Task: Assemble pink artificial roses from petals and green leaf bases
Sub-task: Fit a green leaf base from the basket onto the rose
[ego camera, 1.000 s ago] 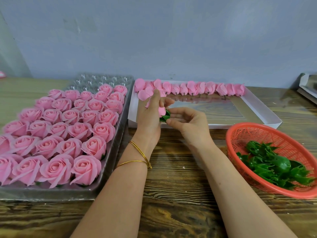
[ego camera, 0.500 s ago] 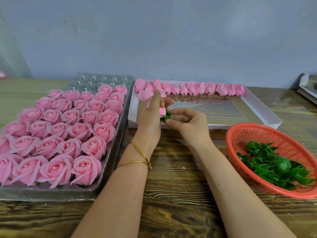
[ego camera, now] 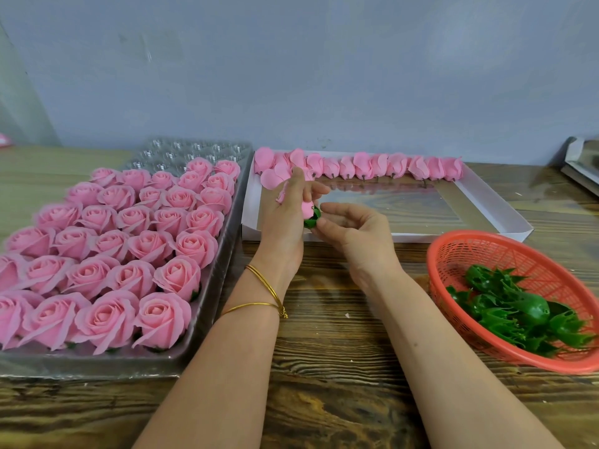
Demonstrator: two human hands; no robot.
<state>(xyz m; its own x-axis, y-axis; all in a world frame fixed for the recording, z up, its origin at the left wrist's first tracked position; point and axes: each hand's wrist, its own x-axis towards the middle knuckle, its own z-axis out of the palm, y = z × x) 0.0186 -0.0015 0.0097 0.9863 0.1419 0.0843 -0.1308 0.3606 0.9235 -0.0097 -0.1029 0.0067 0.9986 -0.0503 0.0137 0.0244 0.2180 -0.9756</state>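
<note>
My left hand (ego camera: 288,218) holds a pink rose bud (ego camera: 307,209) with its fingers curled round the petals. A green leaf base (ego camera: 312,218) sits on the bud's lower end. My right hand (ego camera: 351,230) pinches that leaf base from the right with thumb and fingertips. Both hands hover over the near edge of the white box (ego camera: 492,209). Along the box's far side lies a row of pink petal buds (ego camera: 382,166). More green leaf bases (ego camera: 518,312) lie in the red basket (ego camera: 453,254) on the right.
A clear plastic tray (ego camera: 207,303) on the left holds several finished pink roses (ego camera: 129,247), with bare cups at its far end. The wooden table (ego camera: 324,367) runs to a grey wall. A flat box (ego camera: 580,163) sits at the far right edge.
The hands stay at the same spot over the box edge. My right fingers have shifted slightly on the leaf base against the bud.
</note>
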